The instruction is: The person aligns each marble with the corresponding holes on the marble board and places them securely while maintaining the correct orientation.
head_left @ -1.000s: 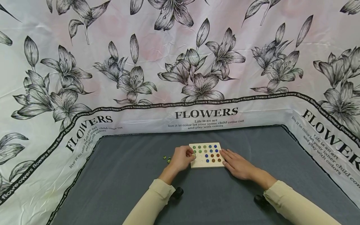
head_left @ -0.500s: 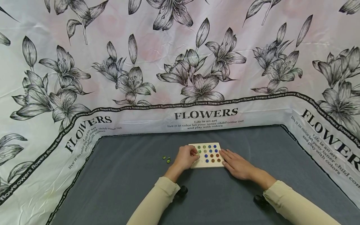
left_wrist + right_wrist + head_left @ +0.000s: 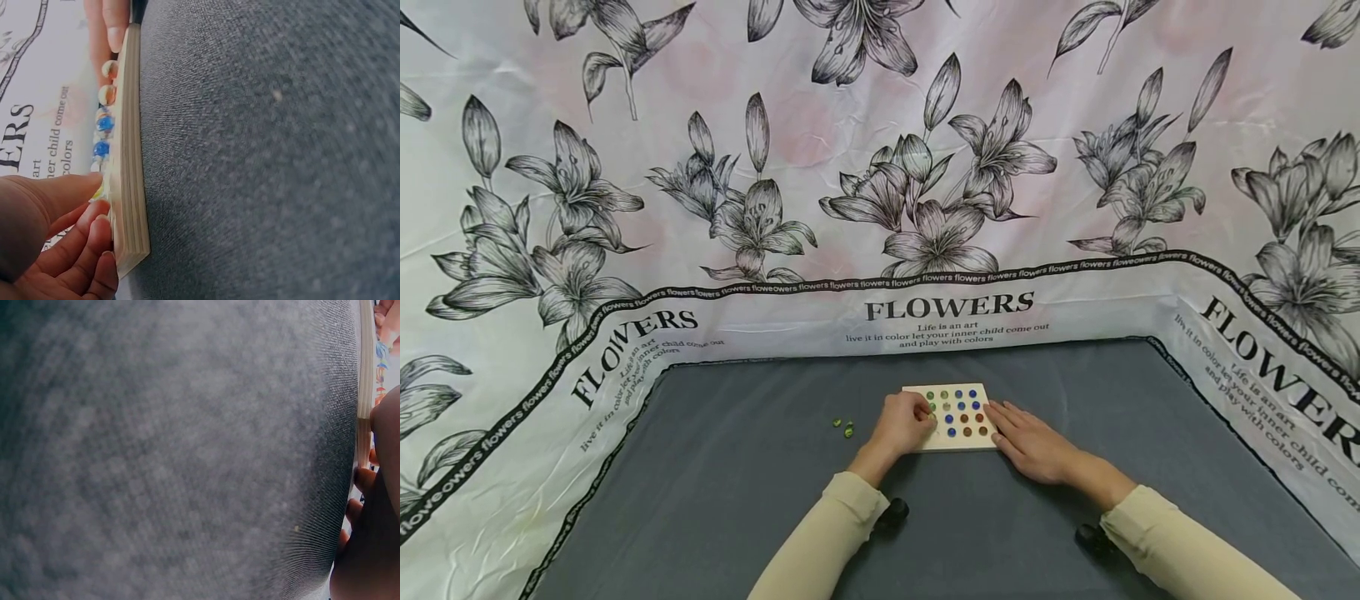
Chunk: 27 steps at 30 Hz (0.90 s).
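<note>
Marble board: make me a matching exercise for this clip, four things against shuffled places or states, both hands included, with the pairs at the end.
1. Left hand
2. Right hand
3. Loose green marbles
4. Board

A. On the grey cloth, left of the board
B. Pale wood, bearing rows of coloured marbles
C. Pinching a yellow-green marble
D. At the board's right edge

Pairs: 1-C, 2-D, 3-A, 4-B

Head view from above, forward and down; 2 wrist views low, close, board (image 3: pixel 131 156) in both.
</note>
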Available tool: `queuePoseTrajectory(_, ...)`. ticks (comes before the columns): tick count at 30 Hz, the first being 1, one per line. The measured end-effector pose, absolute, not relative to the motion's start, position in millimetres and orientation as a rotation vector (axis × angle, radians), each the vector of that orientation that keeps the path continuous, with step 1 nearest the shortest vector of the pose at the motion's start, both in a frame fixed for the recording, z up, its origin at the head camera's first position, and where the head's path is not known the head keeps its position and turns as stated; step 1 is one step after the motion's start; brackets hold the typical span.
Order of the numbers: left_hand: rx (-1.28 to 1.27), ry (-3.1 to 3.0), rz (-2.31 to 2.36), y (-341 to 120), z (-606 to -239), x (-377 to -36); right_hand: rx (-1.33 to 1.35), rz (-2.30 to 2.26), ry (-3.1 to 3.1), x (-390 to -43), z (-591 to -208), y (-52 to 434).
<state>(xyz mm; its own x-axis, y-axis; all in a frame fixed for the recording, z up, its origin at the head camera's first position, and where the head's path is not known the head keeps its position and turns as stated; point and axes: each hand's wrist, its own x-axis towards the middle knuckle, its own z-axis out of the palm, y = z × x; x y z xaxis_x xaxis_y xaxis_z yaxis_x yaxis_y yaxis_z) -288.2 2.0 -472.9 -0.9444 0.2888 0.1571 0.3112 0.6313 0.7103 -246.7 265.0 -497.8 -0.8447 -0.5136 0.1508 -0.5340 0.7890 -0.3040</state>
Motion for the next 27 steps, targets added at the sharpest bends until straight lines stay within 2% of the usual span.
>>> queuePoseTrajectory(10, -0.512, -2.824, -1.178, 2.3, -478.1, -287.3, 0.834, 0.579, -2.942, -236.9, -489.3, 257.2)
queuePoseTrajectory(27, -0.603, -2.833, -1.111, -7.7, -470.7, -269.4, 0.802, 0.524, -2.956, -236.6, -506.6, 260.2)
